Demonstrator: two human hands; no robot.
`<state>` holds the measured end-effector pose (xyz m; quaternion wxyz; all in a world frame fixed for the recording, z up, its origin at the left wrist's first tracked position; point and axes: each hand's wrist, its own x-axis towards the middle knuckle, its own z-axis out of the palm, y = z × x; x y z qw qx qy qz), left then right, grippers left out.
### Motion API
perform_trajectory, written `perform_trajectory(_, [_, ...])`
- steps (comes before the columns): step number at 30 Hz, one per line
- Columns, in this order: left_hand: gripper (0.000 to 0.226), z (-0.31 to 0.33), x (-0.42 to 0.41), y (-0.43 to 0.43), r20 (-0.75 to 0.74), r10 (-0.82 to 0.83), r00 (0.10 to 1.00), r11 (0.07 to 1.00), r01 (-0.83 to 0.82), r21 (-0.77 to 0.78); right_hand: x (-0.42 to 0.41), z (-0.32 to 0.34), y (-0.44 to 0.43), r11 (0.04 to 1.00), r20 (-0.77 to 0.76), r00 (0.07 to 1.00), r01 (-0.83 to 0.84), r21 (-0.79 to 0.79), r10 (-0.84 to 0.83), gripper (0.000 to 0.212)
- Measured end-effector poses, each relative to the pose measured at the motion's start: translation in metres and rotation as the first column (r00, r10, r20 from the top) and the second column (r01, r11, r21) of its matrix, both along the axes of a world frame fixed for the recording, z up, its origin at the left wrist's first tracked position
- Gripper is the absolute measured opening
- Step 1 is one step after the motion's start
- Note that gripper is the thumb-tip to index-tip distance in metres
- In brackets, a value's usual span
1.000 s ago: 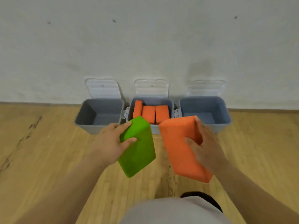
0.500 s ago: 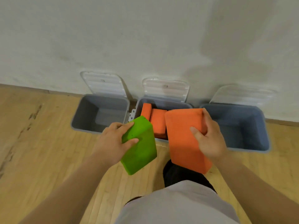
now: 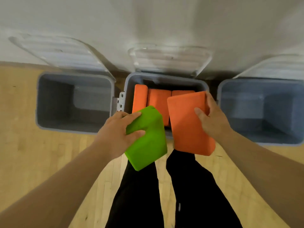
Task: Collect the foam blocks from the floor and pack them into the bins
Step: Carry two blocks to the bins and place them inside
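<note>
Over the middle bin (image 3: 128, 89), right hand (image 3: 212, 119) clamps the orange block (image 3: 185, 122), left hand (image 3: 115, 134) grips the green block (image 3: 148, 142): best slot orange upright beside the packed blocks (image 3: 158, 104).

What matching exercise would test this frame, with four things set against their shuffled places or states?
Things:
1. green block
2. lifted orange block
3. middle bin
4. middle bin's lid

Places or states:
a. leans open against the wall
b. gripped by the right hand
c. contains three packed orange blocks
d. gripped by the left hand

Pairs: 1-d, 2-b, 3-c, 4-a.
</note>
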<state>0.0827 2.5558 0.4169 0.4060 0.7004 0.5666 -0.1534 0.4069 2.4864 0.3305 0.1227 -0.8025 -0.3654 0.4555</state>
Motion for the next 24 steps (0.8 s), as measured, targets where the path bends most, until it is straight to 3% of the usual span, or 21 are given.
perform_trajectory(8, [0.068,-0.155,-0.004,0.061,0.086,0.023,0.996,0.995,-0.015,-0.094,0.0,-0.157,0.036,0.99,0.05,0.993,0.112,-0.084,-0.108,0.073])
perform_trajectory(11, [0.066,-0.209,0.016,0.088,0.172,-0.029,0.985,0.992,0.05,-0.12,0.012,-0.191,0.047,0.982,0.045,0.989,0.148,-0.113,-0.144,0.069])
perform_trajectory(14, [0.063,-0.265,0.044,0.116,0.207,-0.142,0.968,0.98,0.167,-0.111,0.026,-0.218,0.057,0.982,0.115,0.99,0.095,-0.164,-0.076,0.067])
perform_trajectory(16, [0.061,-0.299,0.062,0.128,0.138,-0.27,0.953,0.963,0.271,0.017,0.029,-0.234,0.06,0.984,0.153,0.987,0.071,-0.164,-0.046,0.072])
perform_trajectory(19, [0.071,-0.327,0.09,0.129,-0.15,-0.379,0.913,0.877,0.407,0.257,0.023,-0.255,0.053,0.983,0.214,0.973,-0.047,-0.178,0.086,0.094])
perform_trajectory(21, [0.085,-0.334,0.108,0.127,-0.252,-0.399,0.882,0.84,0.461,0.286,0.014,-0.263,0.048,0.963,0.251,0.949,-0.13,-0.237,0.19,0.103])
perform_trajectory(24, [0.089,-0.341,0.128,0.138,-0.232,-0.438,0.868,0.854,0.483,0.193,0.009,-0.269,0.048,0.957,0.271,0.934,-0.172,-0.233,0.233,0.107])
